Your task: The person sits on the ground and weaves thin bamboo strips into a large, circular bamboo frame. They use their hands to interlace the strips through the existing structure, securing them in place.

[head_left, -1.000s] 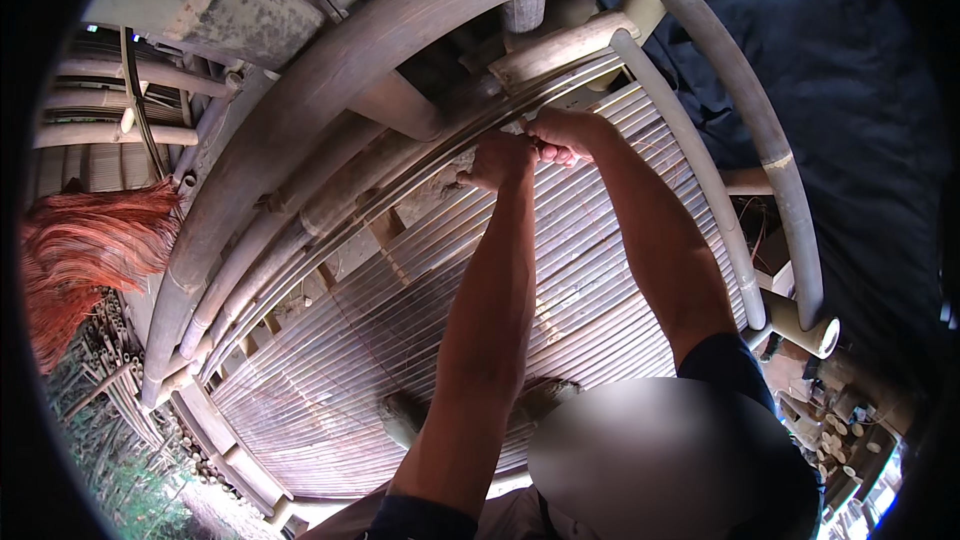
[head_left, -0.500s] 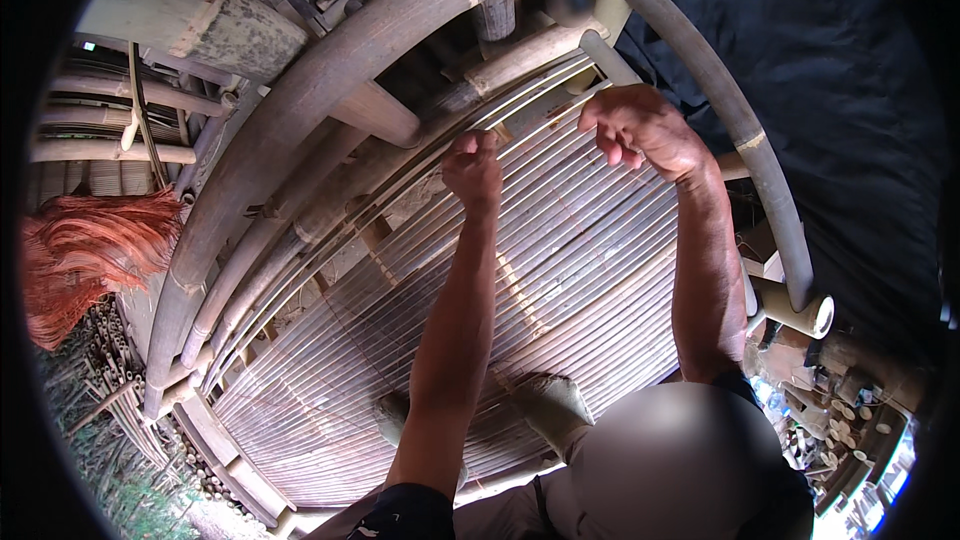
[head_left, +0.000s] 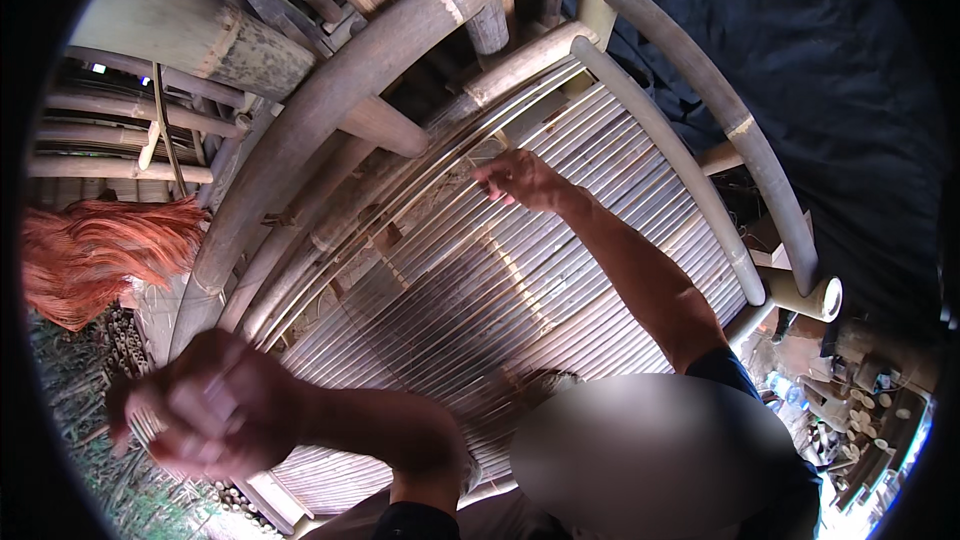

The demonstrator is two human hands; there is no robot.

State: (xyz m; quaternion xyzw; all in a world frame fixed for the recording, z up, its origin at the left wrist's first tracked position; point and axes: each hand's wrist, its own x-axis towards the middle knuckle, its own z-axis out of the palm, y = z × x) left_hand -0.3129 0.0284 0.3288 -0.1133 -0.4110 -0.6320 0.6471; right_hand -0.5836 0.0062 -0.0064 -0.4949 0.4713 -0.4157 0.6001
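Under my arms is a bamboo seat of narrow parallel slats (head_left: 600,250), framed by thick bent poles. My right hand (head_left: 522,181) is over the slats near their far-left edge, fingers bent inward and close together; whatever they grip is too small to make out. Out past the left side of the seat, nearer to me, my left hand (head_left: 225,410) is curled into a fist and blurred. I cannot see what lies inside it. A pale cross-binding (head_left: 515,275) runs over the slats between my arms.
A thick curved bamboo rail (head_left: 330,65) arches along the far left side, another (head_left: 700,70) along the right. Orange fibre strands (head_left: 110,255) hang at the left. Dark sheeting (head_left: 830,110) covers the right background. Cut bamboo pieces (head_left: 865,420) lie at lower right.
My left hand has swung from the far slats down to the lower left, beyond the seat. My right hand has moved left and slightly nearer along the slats, off the right end.
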